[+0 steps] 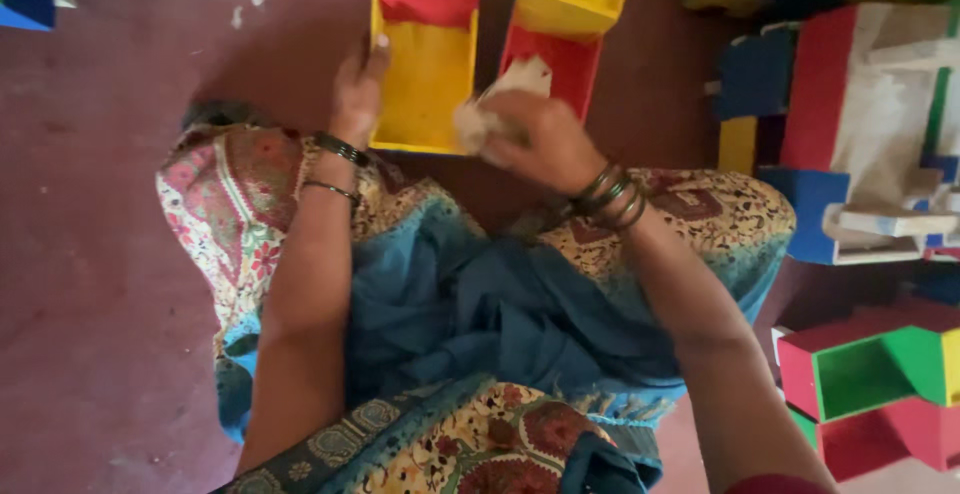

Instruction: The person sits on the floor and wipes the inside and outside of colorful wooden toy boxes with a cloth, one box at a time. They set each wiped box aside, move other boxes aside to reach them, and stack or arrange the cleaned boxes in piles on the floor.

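Head view, looking down at a seated person's lap and two bare hands over a dark red floor (110,284). All places below are given relative to the yellow-and-red wooden box (425,74) lying just beyond the knees.

The left hand (357,89) rests on the left edge of that box, fingers laid against its side to steady it; whether they curl into a true clasp cannot be told, since motion blurs them. The right hand (540,139) sits just to the right of the box's near corner, clenched around a crumpled pale pad (490,114) (sandpaper or cloth; too blurred to say which), and the pad touches or nearly touches that corner. Bangles ring both wrists.

To the right of the box lies a second box, red and yellow (560,49), almost touching it. Farther right stands a stack of painted box parts (860,124) in red, blue, green and bare pale wood, and nearer the viewer a red-and-green box (870,369).

As a judgement of progress: rubbing appears to be under way at the box's near edge. Its faces already carry colour, while several pieces in the stack show bare wood, so much of the pile looks unfinished.
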